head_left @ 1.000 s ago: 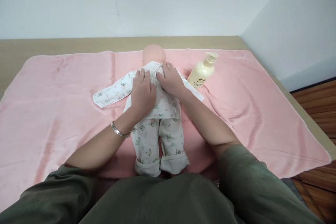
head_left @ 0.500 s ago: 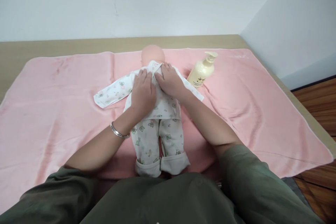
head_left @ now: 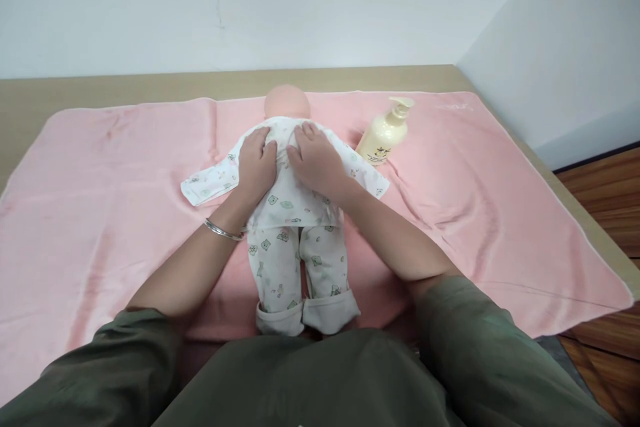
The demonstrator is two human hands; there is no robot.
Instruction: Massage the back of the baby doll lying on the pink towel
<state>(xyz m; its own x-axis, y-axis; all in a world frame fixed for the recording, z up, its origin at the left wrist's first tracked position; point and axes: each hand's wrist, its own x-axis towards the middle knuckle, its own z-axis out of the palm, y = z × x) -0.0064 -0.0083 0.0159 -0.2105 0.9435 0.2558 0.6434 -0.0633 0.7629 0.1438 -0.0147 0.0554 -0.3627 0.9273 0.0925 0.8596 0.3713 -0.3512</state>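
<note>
A baby doll (head_left: 287,101) lies on the pink cloth with only the smooth round of its head showing and its face out of sight. It wears a white printed shirt (head_left: 295,203) and matching trousers (head_left: 277,267) with turned-up cuffs. My left hand (head_left: 257,163) rests flat on the left of the shirt's upper part, fingers toward the doll's head. On the other side of the shirt lies my right hand (head_left: 317,157), palm down with its fingers stretched out. The shirt's sleeves spread out to both sides.
A cream pump bottle (head_left: 386,135) leans or lies tilted to the right of the doll. The pink cloth (head_left: 125,213) covers most of the wooden table (head_left: 240,82). A white wall (head_left: 320,7) stands behind it, and brown wood (head_left: 605,200) shows at the right.
My hands have moved apart, the left one mostly outward to the left. The shirt's upper part now lies smoother and wider, and its gathered neckline has flattened. The doll's head has shifted slightly left.
</note>
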